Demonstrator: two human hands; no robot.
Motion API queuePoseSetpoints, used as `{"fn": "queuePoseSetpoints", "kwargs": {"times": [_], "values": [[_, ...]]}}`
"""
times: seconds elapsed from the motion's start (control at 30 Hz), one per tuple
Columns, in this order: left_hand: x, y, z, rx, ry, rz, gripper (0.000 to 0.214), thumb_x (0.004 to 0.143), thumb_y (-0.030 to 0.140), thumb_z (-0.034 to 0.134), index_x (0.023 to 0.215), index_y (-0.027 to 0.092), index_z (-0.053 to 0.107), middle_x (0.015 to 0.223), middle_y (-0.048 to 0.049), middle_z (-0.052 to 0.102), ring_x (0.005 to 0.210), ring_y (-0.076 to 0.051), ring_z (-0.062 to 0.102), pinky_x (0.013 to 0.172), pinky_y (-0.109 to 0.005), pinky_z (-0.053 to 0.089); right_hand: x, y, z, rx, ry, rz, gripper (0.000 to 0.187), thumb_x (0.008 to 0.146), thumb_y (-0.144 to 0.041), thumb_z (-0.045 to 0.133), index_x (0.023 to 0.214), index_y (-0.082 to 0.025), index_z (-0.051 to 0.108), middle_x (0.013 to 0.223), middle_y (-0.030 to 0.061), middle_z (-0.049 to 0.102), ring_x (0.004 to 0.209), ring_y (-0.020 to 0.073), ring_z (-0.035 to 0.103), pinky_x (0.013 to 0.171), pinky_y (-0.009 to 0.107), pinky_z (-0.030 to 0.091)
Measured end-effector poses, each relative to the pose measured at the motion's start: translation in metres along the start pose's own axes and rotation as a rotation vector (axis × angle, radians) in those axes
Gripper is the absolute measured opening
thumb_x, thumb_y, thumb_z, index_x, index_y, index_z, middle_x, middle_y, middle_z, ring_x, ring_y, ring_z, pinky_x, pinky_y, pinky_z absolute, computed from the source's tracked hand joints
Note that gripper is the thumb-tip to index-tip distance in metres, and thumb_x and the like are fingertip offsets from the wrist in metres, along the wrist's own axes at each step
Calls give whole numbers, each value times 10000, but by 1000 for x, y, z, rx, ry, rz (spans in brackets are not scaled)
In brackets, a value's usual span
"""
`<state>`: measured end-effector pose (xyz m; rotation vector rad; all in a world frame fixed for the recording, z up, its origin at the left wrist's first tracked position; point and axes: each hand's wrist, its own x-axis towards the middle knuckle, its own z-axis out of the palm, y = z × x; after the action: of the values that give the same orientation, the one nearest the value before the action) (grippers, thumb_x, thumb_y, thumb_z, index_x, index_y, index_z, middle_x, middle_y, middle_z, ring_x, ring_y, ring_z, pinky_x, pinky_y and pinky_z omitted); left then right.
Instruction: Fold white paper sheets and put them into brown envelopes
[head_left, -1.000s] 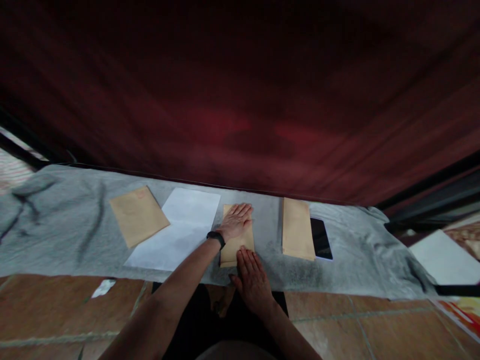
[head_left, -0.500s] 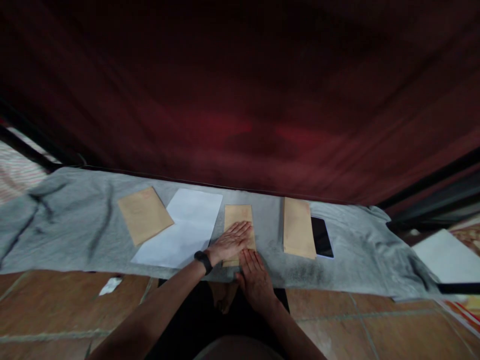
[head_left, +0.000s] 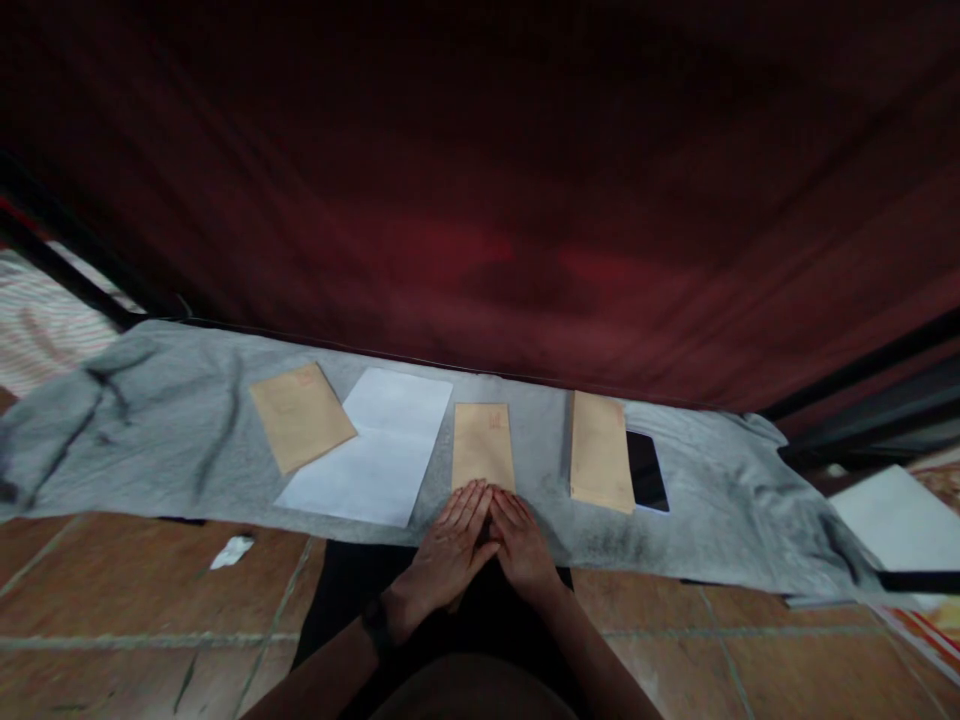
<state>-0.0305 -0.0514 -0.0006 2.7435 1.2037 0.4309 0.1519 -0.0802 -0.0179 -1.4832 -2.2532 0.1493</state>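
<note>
A small brown envelope lies flat on a grey cloth in front of me. My left hand and my right hand rest side by side at its near edge, fingers stretched flat, fingertips touching the envelope's bottom edge. Neither hand holds anything. A black band sits on my left wrist. Left of the envelope lies a white sheet of paper, and further left another brown envelope. To the right lies a third brown envelope beside a dark phone.
A dark red curtain hangs behind the cloth. Brown floor tiles lie in front, with a small white scrap on them. A white sheet lies at the far right.
My left hand slid back down the middle envelope from its top to its near edge. It now lies beside my right hand, and the envelope is uncovered.
</note>
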Motion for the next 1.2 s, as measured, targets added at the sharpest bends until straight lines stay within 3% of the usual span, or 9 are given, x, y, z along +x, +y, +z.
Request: {"fn": "queuePoseSetpoints", "kwargs": {"times": [0.2,0.4,0.57,0.83,0.97,1.1,1.2], "values": [[-14,3,-2,29,5,-7,739,989,525,429,1576,122,235,1613,-166,326,1500,-273,299,1207,-458,309,18,-4,-14,65,26,80,506,1061,-249,320,1565,-207,306,1552,80,454,1442,194,411,1160,438,428],[-11,0,8,61,43,21,647,991,333,418,1556,55,270,1591,-201,350,1485,-271,333,1214,-450,287,27,-21,-12,0,-79,-119,587,1068,-357,352,1594,-161,184,1619,73,323,1498,176,296,1217,401,340],[-14,-3,1,51,31,-3,638,1014,367,383,1578,114,226,1604,-144,355,1489,-235,325,1212,-421,310,13,-2,-16,-115,-28,-84,615,1051,-366,401,1597,-175,191,1600,86,354,1480,205,340,1224,438,302],[-28,-14,-15,77,29,-20,673,998,427,424,1572,123,246,1606,-149,351,1498,-254,306,1212,-431,313,-4,23,-24,-191,-18,-46,622,1039,-341,426,1599,-191,200,1592,93,362,1460,241,379,1229,466,263],[-30,-12,-12,112,24,-40,683,991,430,432,1565,102,260,1602,-166,352,1496,-270,309,1207,-445,314,-6,7,-21,-200,29,-8,671,1033,-364,449,1600,-134,172,1595,133,350,1475,264,350,1225,493,270],[-30,-9,-11,122,14,-49,673,972,358,450,1566,102,262,1606,-162,346,1501,-271,296,1214,-447,294,-8,-18,-16,-132,-6,-136,645,1027,-378,466,1588,-157,235,1583,89,392,1476,232,349,1234,454,277],[-32,-12,-14,106,12,-37,666,973,345,444,1572,125,254,1611,-142,343,1503,-253,292,1218,-436,295,-11,-23,-15,-118,7,-133,620,1021,-371,479,1572,-161,289,1553,95,444,1446,223,403,1222,437,310]]}}
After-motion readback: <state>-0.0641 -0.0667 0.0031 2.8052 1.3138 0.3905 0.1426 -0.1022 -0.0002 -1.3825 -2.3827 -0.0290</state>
